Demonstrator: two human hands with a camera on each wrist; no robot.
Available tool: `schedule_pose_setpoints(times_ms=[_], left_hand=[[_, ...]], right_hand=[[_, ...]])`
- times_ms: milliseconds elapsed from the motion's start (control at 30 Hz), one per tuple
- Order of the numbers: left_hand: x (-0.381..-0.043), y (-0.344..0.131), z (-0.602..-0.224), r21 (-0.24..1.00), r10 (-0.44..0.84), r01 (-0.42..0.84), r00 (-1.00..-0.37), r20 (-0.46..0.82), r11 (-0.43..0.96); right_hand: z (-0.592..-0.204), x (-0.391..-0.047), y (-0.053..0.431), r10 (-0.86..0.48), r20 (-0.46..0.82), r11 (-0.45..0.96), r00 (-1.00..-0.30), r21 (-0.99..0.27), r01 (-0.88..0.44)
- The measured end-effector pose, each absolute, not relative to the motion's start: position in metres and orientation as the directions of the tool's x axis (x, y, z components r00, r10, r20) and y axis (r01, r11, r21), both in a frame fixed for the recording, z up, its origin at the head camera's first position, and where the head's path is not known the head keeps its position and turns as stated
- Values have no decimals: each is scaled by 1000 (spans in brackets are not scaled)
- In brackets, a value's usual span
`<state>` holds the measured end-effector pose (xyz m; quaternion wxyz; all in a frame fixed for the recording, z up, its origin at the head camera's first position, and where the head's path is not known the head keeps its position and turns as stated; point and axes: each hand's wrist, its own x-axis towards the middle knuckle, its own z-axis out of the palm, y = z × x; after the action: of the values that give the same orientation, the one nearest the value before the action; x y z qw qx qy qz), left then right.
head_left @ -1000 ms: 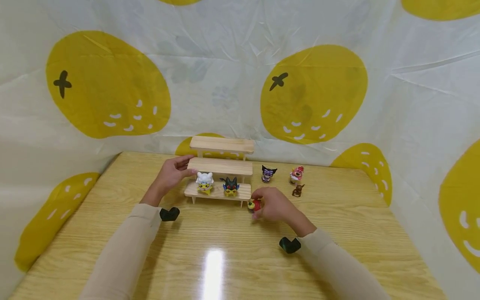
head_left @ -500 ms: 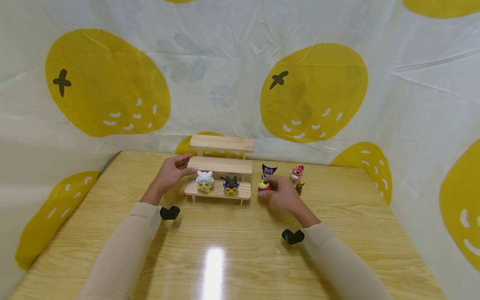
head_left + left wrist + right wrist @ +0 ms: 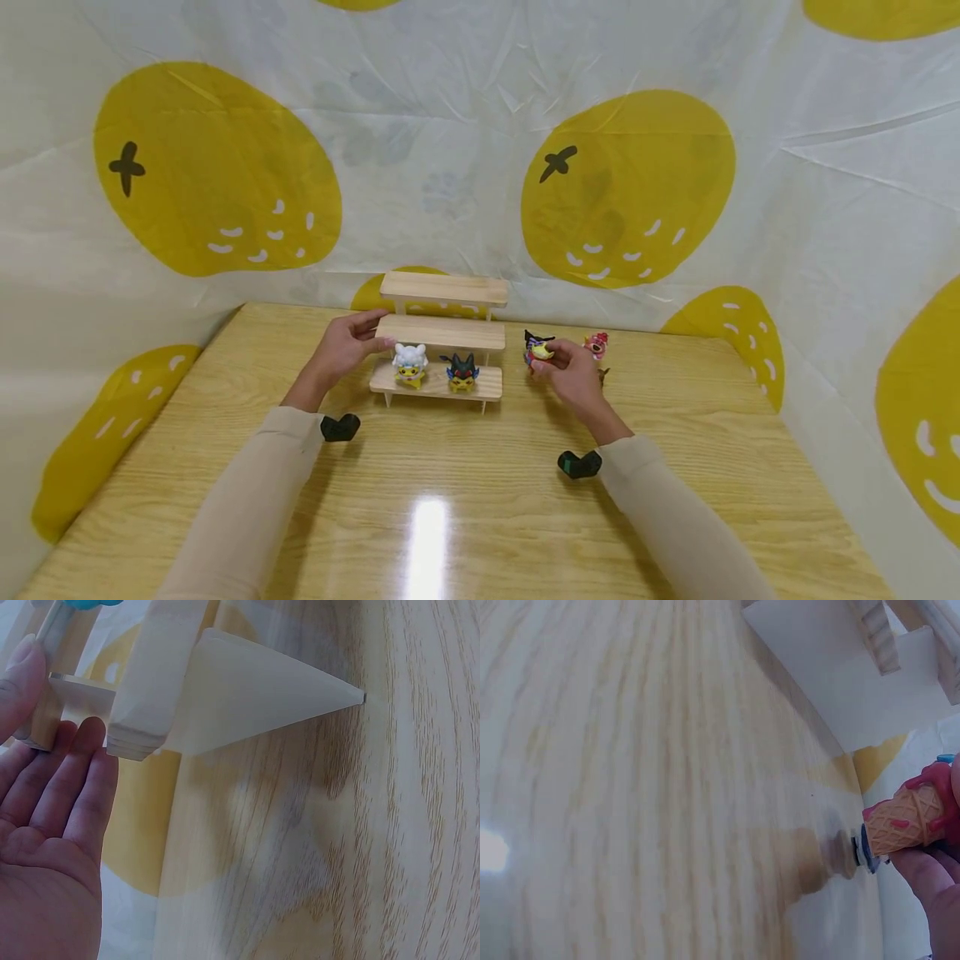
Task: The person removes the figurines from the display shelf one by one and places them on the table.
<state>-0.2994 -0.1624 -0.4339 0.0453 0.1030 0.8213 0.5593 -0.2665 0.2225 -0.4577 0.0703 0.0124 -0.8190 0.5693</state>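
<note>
My left hand (image 3: 341,350) grips the left end of the middle board of a three-tier wooden display stand (image 3: 442,333). In the left wrist view the thumb (image 3: 21,686) lies on one side of that board, the fingers (image 3: 49,784) on the other. Right of the stand, my right hand (image 3: 577,383) pinches a small figurine (image 3: 541,353) with a yellow top and red body. The right wrist view shows its waffle-cone base (image 3: 904,821) with red drips, raised above the table. On the bottom board stand a white-hooded figurine (image 3: 409,364) and a black-eared figurine (image 3: 461,372).
A black-and-purple figurine (image 3: 529,337) stands behind the held one, partly covered. A pink-and-white figurine (image 3: 597,344) and a brown figurine (image 3: 603,376), mostly hidden, are behind my right hand. A patterned cloth (image 3: 450,167) hangs along the table's (image 3: 337,500) back edge.
My right hand has carried the red-and-yellow figurine from beside the bottom board's right end back and to the right, toward the black-and-purple figurine. My left hand has stayed at the stand.
</note>
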Motion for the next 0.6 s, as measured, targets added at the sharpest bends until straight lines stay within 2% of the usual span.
schedule_pose_setpoints(times_ms=[267,600], left_hand=[[-298,-163,-434,934,222,109,-975,33,340],[-297,-164,-434,935,222,108,-974,32,339]], right_hand=[[-463,-264,219,90,105,378,-990,-924,-63],[-467,-261,219,89,91,328,-992,-943,-57]])
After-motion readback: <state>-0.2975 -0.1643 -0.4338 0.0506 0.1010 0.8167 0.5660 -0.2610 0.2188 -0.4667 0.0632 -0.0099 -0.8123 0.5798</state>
